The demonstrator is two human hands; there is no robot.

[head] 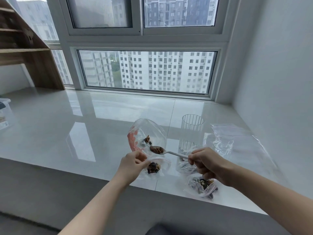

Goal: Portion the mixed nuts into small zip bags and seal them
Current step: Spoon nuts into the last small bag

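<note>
The left hand [133, 161] pinches the open zip bag [149, 133] upright above the bench [67, 126], while the right hand [203, 161] grips a spoon [162, 150] (loaded with nuts [156, 149]) at the bag's mouth.

Both bare forearms reach forward from the lower edge of view. The left hand [133, 161] is raised, its fingers [144, 162] curled in a pinch. The right hand [205, 162] sits near it, knuckles up, its fingers closed round a thin handle.
</note>
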